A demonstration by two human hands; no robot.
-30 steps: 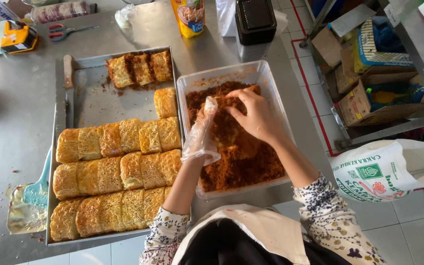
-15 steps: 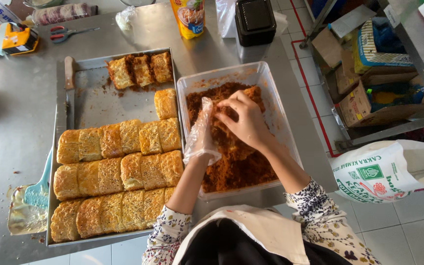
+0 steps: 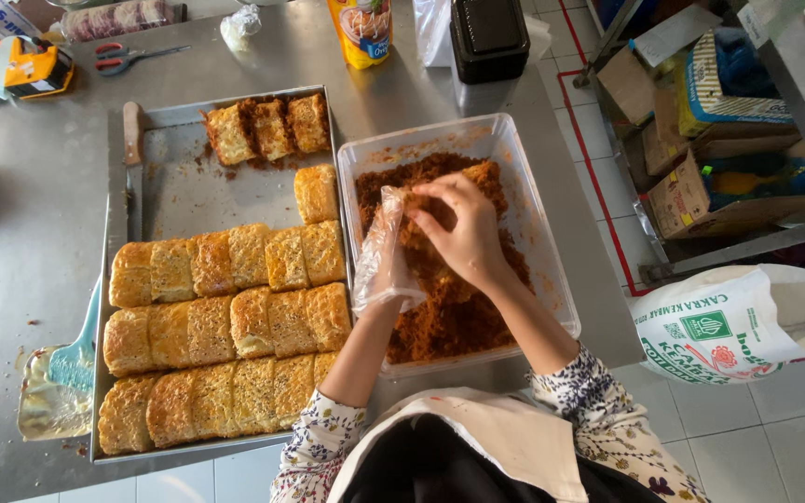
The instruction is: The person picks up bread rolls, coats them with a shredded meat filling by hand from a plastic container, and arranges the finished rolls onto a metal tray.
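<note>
My left hand [image 3: 389,253], covered by a thin clear plastic glove, is over the left side of a clear plastic tub [image 3: 512,158] filled with brown shredded topping [image 3: 449,317]. My right hand [image 3: 457,224], bare, pinches the glove near its fingertips. A bread piece [image 3: 483,173] lies in the topping just beyond my hands. To the left, a metal baking tray [image 3: 175,177] holds rows of golden bread rolls [image 3: 225,317]. Three coated rolls [image 3: 270,129] sit at the tray's far end.
A knife [image 3: 132,158] lies along the tray's left side. A blue spatula [image 3: 76,354] rests on a smeared wrapper. Scissors [image 3: 128,58], a yellow tape dispenser [image 3: 19,70], a yellow bottle [image 3: 361,30] and a black box [image 3: 488,35] stand at the far edge. Cardboard boxes [image 3: 701,177] and a white sack [image 3: 729,326] are on the right.
My right hand has drawn nearer and leftward over the tub, working at the plastic glove on my left hand. The trays have not moved.
</note>
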